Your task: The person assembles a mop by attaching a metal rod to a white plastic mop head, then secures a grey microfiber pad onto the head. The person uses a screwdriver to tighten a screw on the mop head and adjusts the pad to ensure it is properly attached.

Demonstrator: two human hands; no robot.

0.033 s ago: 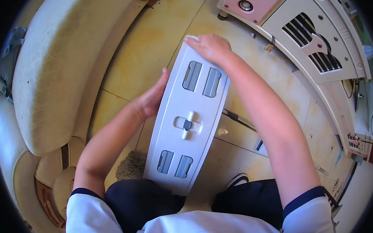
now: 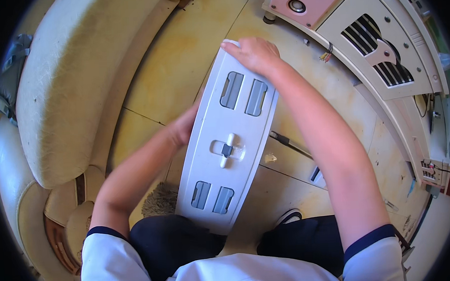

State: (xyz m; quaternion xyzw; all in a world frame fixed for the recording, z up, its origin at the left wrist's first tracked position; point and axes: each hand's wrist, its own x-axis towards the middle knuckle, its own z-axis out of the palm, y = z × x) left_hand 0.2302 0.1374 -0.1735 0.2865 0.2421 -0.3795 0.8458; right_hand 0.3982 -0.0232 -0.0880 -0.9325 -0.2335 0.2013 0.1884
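White in finish, the long panel (image 2: 219, 126) is occupying the centre of the head view, tilting with its upper end toward the right. Its lower end is lying at the person's left thigh (image 2: 174, 237); whether the two are touching cannot be told. The right hand (image 2: 256, 53) is clamping the upper end, its thumb pressing on the near face. The left hand (image 2: 186, 126) is sitting at the left edge, well apart from the right; its fingers are passing out of sight behind the panel, so their grip cannot be told. Grey inserts (image 2: 231, 91) are filling four slots, one pair above and one pair below a central recess. A dark grey clip (image 2: 226, 150) is crossing a white bar (image 2: 230, 139) there. A dark-tipped rod (image 2: 281, 138) is lying on the tiled floor (image 2: 188, 61) to the right. A cream sofa (image 2: 62, 93) is standing at left, a cabinet (image 2: 351, 19) at right.
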